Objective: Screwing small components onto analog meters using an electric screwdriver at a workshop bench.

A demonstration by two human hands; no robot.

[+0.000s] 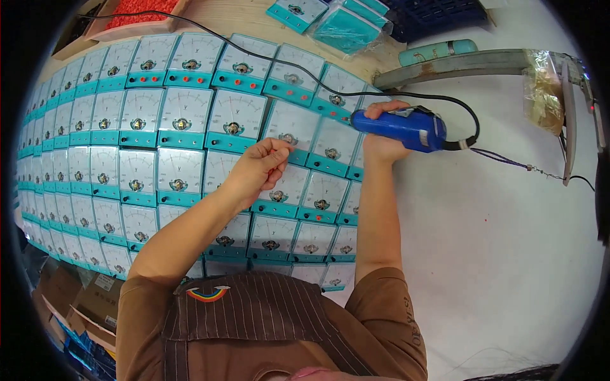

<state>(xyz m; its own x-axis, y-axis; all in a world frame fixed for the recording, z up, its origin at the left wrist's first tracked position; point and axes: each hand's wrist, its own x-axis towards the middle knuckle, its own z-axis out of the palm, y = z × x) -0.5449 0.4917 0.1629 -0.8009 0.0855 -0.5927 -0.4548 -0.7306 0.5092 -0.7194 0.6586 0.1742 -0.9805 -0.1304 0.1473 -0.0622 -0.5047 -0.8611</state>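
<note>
Rows of analog panel meters (182,108) with white dials and teal bases spread under my arms. My right hand (385,147) is wrapped round a blue electric screwdriver (400,129) lying nearly level. Its tip points left, close to a red terminal on the teal base of a meter (339,84) in the second column from the right. Over the middle rows, my left hand (259,167) is closed, thumb and forefinger pinched above the lower edge of another meter (293,125). Whatever is in that pinch, if anything, is too small to make out.
The screwdriver's black cord (305,68) runs across the top rows. At the upper left, a bin (95,30) holds small red parts. Plastic-wrapped teal pieces (348,30), a dark blue crate (438,22) and a teal bottle (438,52) lie at the back. A curved metal bar (470,65) stands at right.
</note>
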